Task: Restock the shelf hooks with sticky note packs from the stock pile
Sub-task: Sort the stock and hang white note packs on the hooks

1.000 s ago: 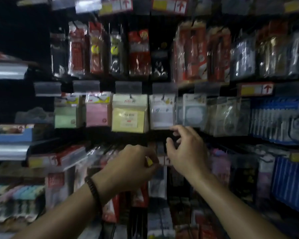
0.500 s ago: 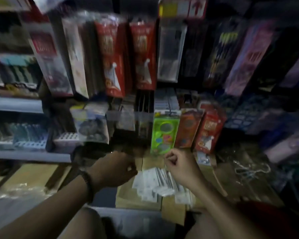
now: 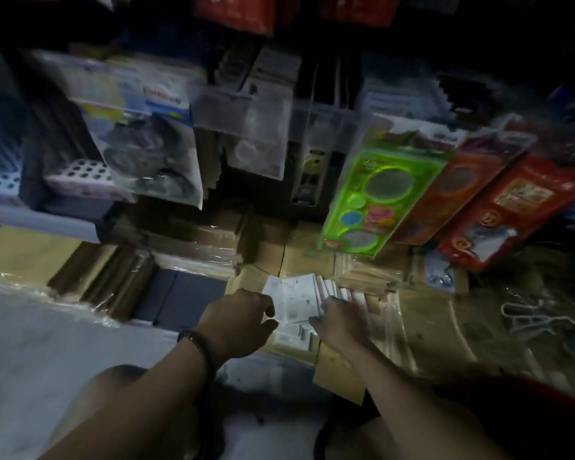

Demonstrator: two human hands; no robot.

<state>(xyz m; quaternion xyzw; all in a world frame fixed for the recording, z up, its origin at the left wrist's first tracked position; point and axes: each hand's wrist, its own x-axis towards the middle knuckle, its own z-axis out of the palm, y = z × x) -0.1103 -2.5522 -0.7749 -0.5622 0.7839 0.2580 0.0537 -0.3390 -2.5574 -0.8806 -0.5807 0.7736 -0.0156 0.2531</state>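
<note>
The upper part of the view is filled by a dim shelf wall, where many hanging goods are seen, most of them blurred. Below it, the floor area is covered by flat cardboard boxes, some of them wrapped in clear film. To the right, a bright green pack is hung tilted, and a red pack is placed beside it, further right. The pile of sticky note packs, white and fanned out, is laid on the cardboard near the lower middle, well below the hanging goods. The left hand is held at the left edge of this pile; its fingers are curled and the thumb is brought close to them, but because of blur it cannot be told whether a pack is really pinched. The right hand is laid on the right part of the pile, with only its back shown, so the state of its fingers cannot be told. A dark bracelet is worn on the left wrist.
</note>
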